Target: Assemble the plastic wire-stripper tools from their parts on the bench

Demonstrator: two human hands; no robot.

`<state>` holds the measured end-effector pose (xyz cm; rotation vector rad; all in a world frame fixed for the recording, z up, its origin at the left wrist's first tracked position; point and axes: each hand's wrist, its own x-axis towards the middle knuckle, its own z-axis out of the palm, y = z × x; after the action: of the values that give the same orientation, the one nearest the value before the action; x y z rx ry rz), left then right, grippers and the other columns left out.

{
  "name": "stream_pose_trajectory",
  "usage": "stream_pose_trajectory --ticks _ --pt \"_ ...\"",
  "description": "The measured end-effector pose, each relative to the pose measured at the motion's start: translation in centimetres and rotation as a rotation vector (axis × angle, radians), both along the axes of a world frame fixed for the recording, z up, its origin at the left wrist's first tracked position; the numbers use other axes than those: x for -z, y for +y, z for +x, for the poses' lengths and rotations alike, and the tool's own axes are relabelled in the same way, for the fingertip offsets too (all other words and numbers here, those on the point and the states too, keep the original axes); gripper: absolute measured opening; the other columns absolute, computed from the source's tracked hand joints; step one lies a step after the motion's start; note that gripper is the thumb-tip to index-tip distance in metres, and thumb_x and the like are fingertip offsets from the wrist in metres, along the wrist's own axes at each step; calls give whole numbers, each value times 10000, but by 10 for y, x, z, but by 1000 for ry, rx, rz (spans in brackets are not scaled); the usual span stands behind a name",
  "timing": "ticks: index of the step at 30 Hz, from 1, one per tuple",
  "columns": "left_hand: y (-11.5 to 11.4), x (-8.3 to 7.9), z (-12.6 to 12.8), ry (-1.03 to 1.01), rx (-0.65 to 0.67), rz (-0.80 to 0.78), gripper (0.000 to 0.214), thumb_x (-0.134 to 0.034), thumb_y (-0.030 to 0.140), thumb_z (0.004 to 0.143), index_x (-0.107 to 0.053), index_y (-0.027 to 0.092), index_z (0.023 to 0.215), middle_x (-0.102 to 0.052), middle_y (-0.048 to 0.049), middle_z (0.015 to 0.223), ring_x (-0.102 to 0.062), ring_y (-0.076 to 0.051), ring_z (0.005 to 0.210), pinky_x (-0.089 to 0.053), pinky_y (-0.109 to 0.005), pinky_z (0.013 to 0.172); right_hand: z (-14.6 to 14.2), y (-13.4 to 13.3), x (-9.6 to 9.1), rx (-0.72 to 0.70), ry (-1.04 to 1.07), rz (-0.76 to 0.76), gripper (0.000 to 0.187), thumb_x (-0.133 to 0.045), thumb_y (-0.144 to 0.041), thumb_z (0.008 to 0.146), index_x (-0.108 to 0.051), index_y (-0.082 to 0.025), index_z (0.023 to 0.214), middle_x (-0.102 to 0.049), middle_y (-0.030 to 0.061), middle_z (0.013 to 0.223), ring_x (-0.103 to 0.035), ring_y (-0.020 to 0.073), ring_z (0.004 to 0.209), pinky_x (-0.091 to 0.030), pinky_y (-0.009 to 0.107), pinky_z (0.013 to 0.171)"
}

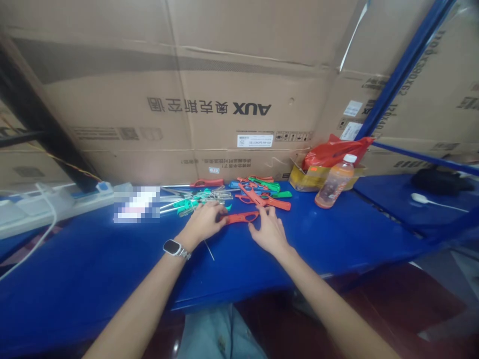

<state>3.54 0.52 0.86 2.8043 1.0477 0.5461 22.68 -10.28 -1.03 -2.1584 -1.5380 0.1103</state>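
A red plastic lighter handle with an oval trigger opening lies crosswise between my hands, low over the table. My left hand, wearing a watch on its wrist, is closed with thumb and finger on the handle's left end. Around the handle's right end curl the thumb and fingers of my right hand. Just behind are more red handles, with green ones and blue ones among them. Left of these lies a heap of metal lighter tubes and teal-green plastic parts.
A bottle of orange drink stands at the right, before a yellow box holding a red bag. Large cardboard cartons wall the back of the blue table. A power strip with cables lies left.
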Motion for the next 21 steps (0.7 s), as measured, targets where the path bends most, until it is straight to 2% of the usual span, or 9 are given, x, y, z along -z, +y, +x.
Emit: stream_pose_trajectory --ticks 4,9,13,15,18,21 --pt "-6 3 3 19 16 26 363 -596 490 887 -674 214 1110 -642 -102 1173 -590 -311 1100 -433 -443 923 -11 6 -4 -120 -31 -33 403 -529 -369 908 -588 -210 1274 -518 141 1304 -558 293 1180 -407 442 958" --pt "-1 6 7 58 105 14 240 -568 376 931 -704 218 1051 -647 -92 1044 -608 -289 1012 -450 -394 841 -15 5 -3 -195 11 -4 375 -554 -339 899 -609 -221 1251 -548 125 1255 -606 279 1072 -422 442 928" --pt "4 6 9 23 137 4 309 -597 470 906 -704 208 1030 -626 -91 1018 -605 -278 956 -458 -373 802 -4 9 -3 -207 85 60 377 -553 -230 865 -603 -241 1238 -551 95 1260 -632 200 886 -458 371 842" --pt "5 6 11 21 143 -4 365 -612 513 887 -696 206 1065 -625 -94 1036 -605 -282 960 -461 -382 821 6 17 -6 -163 69 119 373 -518 -160 848 -617 -238 1199 -566 88 1231 -621 192 881 -454 353 835" --pt "5 3 17 45 145 4 426 -609 555 879 -675 207 1116 -633 -103 1101 -606 -293 1003 -457 -407 872 21 37 -13 -52 -97 166 293 -499 -182 866 -655 -195 1114 -596 128 1169 -570 274 1046 -414 405 891" --pt "8 -4 26 -5 89 74 468 -534 624 899 -677 206 1055 -652 -102 1117 -602 -301 1043 -436 -438 923 30 58 -16 11 -252 111 286 -581 -266 850 -676 -134 1085 -615 197 1169 -497 367 1125 -371 476 907"
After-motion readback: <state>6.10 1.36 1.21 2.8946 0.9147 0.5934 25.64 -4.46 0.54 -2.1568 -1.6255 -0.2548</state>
